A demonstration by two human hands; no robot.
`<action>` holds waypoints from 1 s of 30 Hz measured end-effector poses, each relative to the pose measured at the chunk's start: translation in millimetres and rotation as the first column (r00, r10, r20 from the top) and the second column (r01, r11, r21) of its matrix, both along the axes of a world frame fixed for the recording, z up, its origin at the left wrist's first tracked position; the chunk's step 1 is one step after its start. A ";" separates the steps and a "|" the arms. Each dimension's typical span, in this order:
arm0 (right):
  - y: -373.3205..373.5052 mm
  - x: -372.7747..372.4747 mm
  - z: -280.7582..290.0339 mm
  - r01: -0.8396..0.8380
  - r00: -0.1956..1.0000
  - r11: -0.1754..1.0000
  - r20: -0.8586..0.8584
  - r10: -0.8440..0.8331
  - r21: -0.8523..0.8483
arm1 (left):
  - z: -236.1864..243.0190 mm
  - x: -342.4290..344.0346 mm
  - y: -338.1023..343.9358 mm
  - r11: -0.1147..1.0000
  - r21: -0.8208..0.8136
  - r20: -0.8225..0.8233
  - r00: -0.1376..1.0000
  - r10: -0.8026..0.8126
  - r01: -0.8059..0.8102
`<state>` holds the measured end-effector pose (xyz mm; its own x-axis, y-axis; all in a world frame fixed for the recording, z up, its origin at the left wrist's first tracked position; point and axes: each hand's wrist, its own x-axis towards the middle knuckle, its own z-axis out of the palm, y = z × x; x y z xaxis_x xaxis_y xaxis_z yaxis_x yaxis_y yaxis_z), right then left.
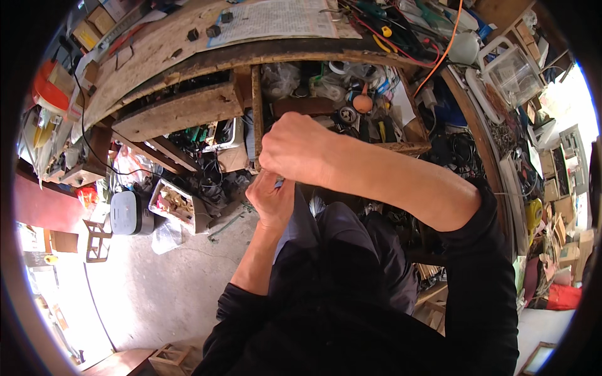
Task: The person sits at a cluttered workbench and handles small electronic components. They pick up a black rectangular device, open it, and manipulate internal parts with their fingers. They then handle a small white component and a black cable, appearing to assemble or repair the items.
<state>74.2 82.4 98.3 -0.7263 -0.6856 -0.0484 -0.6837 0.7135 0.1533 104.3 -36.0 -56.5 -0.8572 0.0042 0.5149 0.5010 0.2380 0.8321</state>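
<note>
My right hand (293, 148) is closed in a fist, and its forearm crosses over the front of an open wooden drawer (256, 94). Just below it, my left hand (272, 199) is also closed, thumb side up, and meets the underside of the right hand. Both are at the drawer's near left corner, above my lap. Whatever they grip is hidden by the fingers. Inside the drawer lie clear plastic bags (280, 80), an orange rubber bulb (362, 102), a brown oblong piece (303, 106) and many small parts.
Above the drawer runs a worn wooden workbench (157, 59) with a printed sheet (276, 22), small dark blocks (213, 31) and tools. An orange cord (446, 50) hangs at the right. On the floor at left stand a grey case (125, 213) and a filled box (182, 203).
</note>
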 end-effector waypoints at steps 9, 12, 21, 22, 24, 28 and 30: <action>16.6 -12.2 10.8 0.094 0.980 0.995 0.172 -0.096 0.016 | 9.5 -0.2 6.0 0.996 0.083 -0.014 0.999 -0.042 0.043; 24.5 -14.3 10.6 0.072 0.978 0.997 0.196 -0.073 0.010 | 6.4 -0.7 6.8 0.993 0.106 0.024 0.999 -0.049 0.046; 61.7 -24.9 -6.1 0.256 0.882 0.920 0.461 -0.097 -0.297 | 7.0 -2.0 5.7 0.996 0.077 0.031 0.998 -0.050 0.048; 65.1 -25.0 -7.9 0.270 0.873 0.905 0.480 -0.086 -0.330 | 6.7 -1.8 5.7 0.995 0.085 0.044 0.998 -0.054 0.050; 69.6 -28.9 -12.5 0.297 0.845 0.873 0.532 -0.051 -0.388 | 4.9 -3.4 5.6 0.998 0.049 -0.034 0.998 -0.043 0.044; 82.0 -32.2 -22.2 0.368 0.769 0.815 0.640 0.004 -0.448 | 12.3 -0.7 5.9 0.995 0.076 0.052 0.996 -0.071 0.067; 78.1 -39.6 -24.4 0.378 0.741 0.794 0.670 0.049 -0.476 | 7.6 -3.5 2.9 0.995 0.080 0.007 0.999 -0.054 0.053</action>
